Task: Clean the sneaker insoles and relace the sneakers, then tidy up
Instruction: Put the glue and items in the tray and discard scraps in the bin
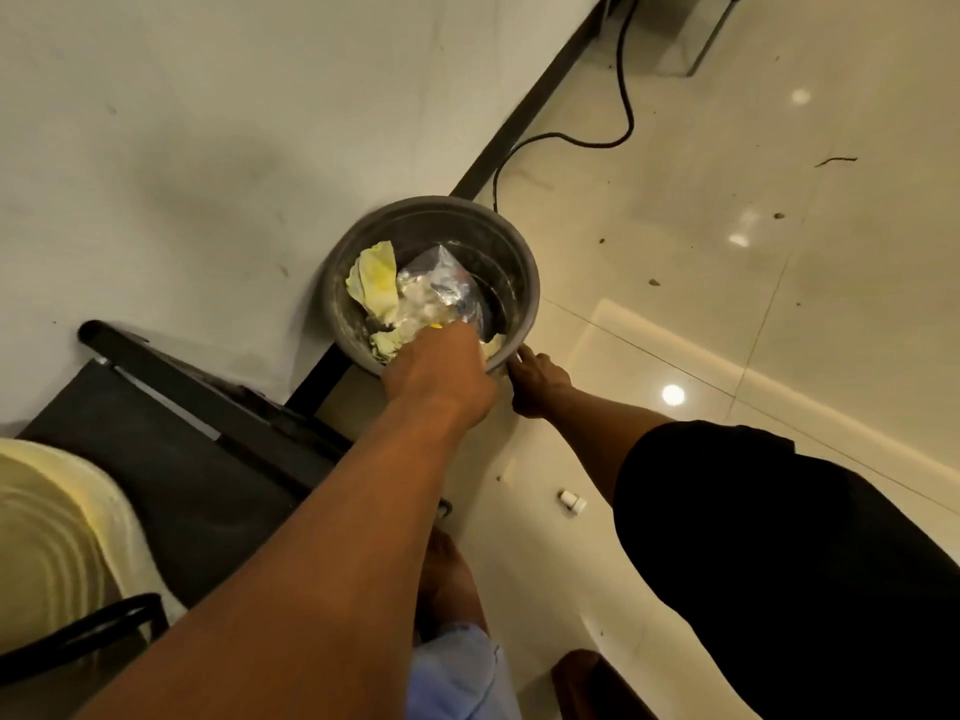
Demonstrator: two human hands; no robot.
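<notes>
A round grey waste bin (524, 272) stands on the floor against the white wall. It holds crumpled yellow-green paper (376, 275) and a clear plastic bag (441, 285) of scraps. My left hand (441, 374) reaches into the bin's near side with its fingers curled down, and a small yellow scrap (436, 326) shows at the fingertips. My right hand (535, 381) grips the bin's near rim just to the right of it. No sneakers, insoles or laces are in view.
A black cable (626, 103) snakes over the glossy tile floor behind the bin. A black metal frame (208, 402) and a cream ribbed tub (47, 537) stand at the left. A small white cap (573, 501) lies on the floor near my bare foot (449, 579).
</notes>
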